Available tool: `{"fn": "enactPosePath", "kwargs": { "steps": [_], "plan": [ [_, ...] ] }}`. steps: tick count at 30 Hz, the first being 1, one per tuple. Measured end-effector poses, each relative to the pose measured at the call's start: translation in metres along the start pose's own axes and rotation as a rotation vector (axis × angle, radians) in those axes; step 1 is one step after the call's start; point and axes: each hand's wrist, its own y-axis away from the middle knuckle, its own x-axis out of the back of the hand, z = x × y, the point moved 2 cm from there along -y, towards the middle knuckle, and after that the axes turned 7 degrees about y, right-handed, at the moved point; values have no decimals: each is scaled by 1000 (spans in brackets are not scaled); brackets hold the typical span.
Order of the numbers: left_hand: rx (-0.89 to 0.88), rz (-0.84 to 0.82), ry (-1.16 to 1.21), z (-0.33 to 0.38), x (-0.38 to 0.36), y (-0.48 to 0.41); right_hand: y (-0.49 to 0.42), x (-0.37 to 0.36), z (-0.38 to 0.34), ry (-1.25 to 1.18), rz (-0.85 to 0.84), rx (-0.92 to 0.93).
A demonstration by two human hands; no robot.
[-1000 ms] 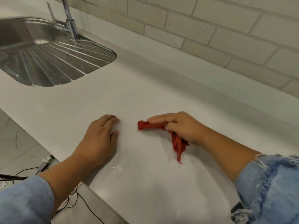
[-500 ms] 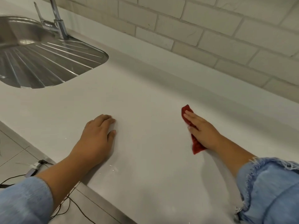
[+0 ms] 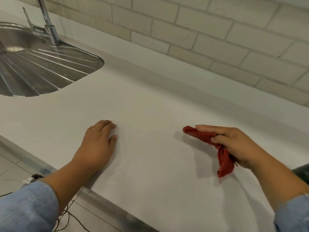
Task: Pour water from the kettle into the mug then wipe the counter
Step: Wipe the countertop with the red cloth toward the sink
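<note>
A crumpled red cloth point(image 3: 220, 153) lies on the white counter point(image 3: 150, 101), gripped in my right hand point(image 3: 237, 144) at the right of the view. One end of the cloth sticks out past my fingertips to the left, the other hangs below my palm. My left hand point(image 3: 98, 144) rests flat on the counter, palm down, fingers apart, holding nothing. A few small water drops glint on the counter near my left wrist. No kettle and no mug are in view.
A steel sink with a ribbed draining board point(image 3: 41, 71) and a tap point(image 3: 48, 25) sits at the back left. A tiled wall point(image 3: 200, 34) runs along the back. The counter's front edge point(image 3: 103, 203) crosses the lower left, with floor tiles and thin cables point(image 3: 70, 220) below. A dark object point(image 3: 301, 175) peeks in at the right edge.
My right hand has swept the red cloth from the left out to the right, then back leftward, bunching it again. My left hand has stayed pressed flat in the same spot.
</note>
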Motion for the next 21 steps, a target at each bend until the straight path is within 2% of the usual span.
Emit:
{"fn": "enactPosePath", "kwargs": {
  "steps": [3, 6, 8, 15, 17, 21],
  "plan": [
    [-5, -3, -1, 0, 0, 1, 26, 42, 50, -16, 293, -225],
    [-5, -9, -2, 0, 0, 0, 53, 38, 94, 242, 293, -364],
    [-9, -13, -9, 0, -1, 0, 64, 19, 101, 399, 286, -332],
    [0, -25, 19, 0, 0, 0, 78, -80, 45, 515, 241, -29],
    [10, -39, 42, 2, 2, 0, 72, -109, 21, 452, 210, 18],
    [-8, -68, 85, 5, 9, 3, 63, -119, -10, -9, 168, -50]
  ]
}}
